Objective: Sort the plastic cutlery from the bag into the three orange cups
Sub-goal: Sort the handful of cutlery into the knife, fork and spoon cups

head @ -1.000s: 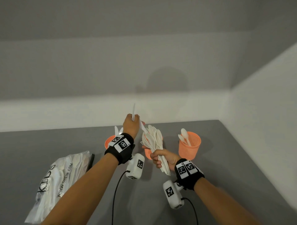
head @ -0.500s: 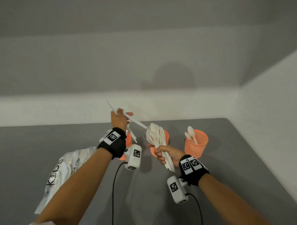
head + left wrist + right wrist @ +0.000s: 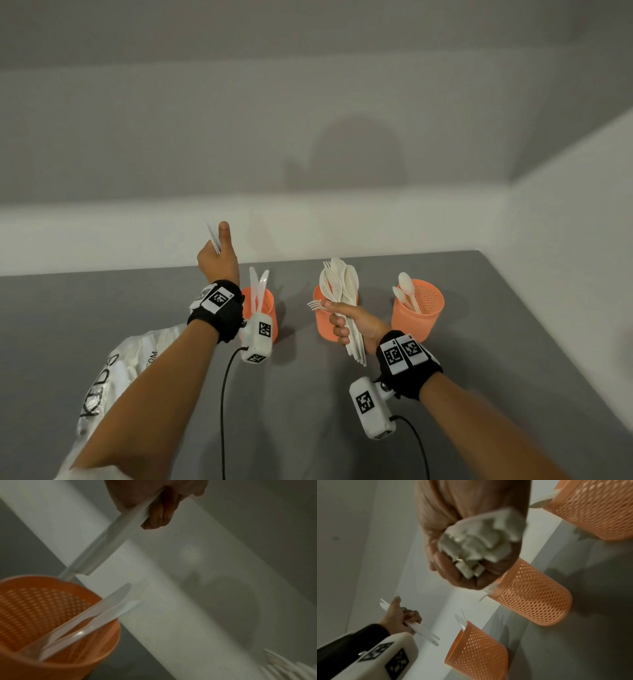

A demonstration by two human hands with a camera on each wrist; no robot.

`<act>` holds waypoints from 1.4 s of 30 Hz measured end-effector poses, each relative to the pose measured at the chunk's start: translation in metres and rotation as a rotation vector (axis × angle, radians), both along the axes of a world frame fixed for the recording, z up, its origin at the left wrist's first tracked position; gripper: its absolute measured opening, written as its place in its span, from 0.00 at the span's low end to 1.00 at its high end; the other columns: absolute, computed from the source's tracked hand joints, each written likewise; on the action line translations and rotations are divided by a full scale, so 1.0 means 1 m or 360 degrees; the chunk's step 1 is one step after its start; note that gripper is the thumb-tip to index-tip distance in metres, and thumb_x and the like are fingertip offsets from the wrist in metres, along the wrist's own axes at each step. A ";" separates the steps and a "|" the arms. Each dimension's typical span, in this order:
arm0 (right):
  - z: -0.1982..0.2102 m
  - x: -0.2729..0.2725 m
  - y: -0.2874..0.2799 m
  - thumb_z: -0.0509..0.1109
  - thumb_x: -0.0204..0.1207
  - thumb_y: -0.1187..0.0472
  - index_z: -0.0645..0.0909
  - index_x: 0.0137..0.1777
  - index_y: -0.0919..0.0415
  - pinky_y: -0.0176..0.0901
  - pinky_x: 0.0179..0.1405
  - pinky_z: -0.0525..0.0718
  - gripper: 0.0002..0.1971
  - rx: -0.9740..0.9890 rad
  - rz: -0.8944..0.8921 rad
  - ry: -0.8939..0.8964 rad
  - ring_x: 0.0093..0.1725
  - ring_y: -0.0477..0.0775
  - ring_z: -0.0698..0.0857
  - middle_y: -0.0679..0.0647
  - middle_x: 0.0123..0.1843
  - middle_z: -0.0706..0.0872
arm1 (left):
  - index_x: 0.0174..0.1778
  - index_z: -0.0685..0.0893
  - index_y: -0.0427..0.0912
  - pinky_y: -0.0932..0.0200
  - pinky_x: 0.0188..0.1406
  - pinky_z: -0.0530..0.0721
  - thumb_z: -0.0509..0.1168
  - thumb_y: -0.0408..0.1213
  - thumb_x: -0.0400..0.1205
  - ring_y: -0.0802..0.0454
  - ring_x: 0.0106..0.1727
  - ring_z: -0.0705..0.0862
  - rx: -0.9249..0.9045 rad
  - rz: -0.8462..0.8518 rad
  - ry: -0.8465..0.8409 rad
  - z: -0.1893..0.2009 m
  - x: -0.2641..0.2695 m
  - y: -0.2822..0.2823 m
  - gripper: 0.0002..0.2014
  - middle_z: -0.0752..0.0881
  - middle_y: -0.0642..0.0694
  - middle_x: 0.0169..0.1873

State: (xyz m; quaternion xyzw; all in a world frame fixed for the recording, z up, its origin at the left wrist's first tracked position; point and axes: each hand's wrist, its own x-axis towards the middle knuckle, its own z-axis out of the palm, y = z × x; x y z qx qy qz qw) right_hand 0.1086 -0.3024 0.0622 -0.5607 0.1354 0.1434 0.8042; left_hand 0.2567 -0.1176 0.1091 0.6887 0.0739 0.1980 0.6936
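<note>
Left fingers: curled around white plastic knives, thumb pointing straight up; how many knives cannot be told.
Left hand: raised above the grey table, up and to about 10 o'clock of the left orange mesh plastic cup, not touching it.
Right fingers: wrapped tight around a thick bundle of white plastic spoons and forks, handle ends poking out below the fist.
Right hand: held in front of the middle orange mesh plastic cup, the bundle fanning upward toward 12 o'clock.
Left cup contents: two white plastic knives standing blade up, leaning on the rim.
Middle cup contents: a white plastic fork sticks out at the rim toward 9 o'clock.
Right orange mesh plastic cup: at 3 o'clock of the middle cup, holding white plastic spoons, bowls up.
Clear printed plastic bag: lying on the table at 8 o'clock of the left cup, partly under the left forearm.
</note>
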 end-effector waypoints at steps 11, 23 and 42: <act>-0.006 -0.009 -0.006 0.62 0.81 0.56 0.73 0.60 0.56 0.29 0.17 0.68 0.10 -0.0114 0.0024 0.0081 0.16 0.39 0.67 0.44 0.17 0.71 | 0.34 0.75 0.39 0.58 0.36 0.70 0.64 0.48 0.81 0.47 0.38 0.76 0.0455 -0.0280 0.0315 -0.059 -0.014 0.004 0.16 0.76 0.43 0.28; -0.011 -0.014 0.017 0.61 0.81 0.58 0.79 0.56 0.51 0.30 0.20 0.71 0.08 0.0053 0.0076 0.0028 0.19 0.41 0.72 0.47 0.25 0.74 | 0.41 0.82 0.41 0.65 0.38 0.76 0.65 0.42 0.81 0.51 0.37 0.81 0.0511 -0.0627 0.0033 -0.037 -0.090 -0.022 0.08 0.83 0.49 0.32; -0.008 -0.051 0.004 0.62 0.81 0.60 0.79 0.39 0.63 0.31 0.16 0.74 0.11 -0.0062 -0.0221 -0.0008 0.18 0.42 0.78 0.48 0.22 0.84 | 0.36 0.77 0.40 0.64 0.30 0.79 0.46 0.34 0.87 0.51 0.32 0.81 0.0424 -0.1013 0.0430 -0.026 -0.128 -0.072 0.18 0.83 0.45 0.31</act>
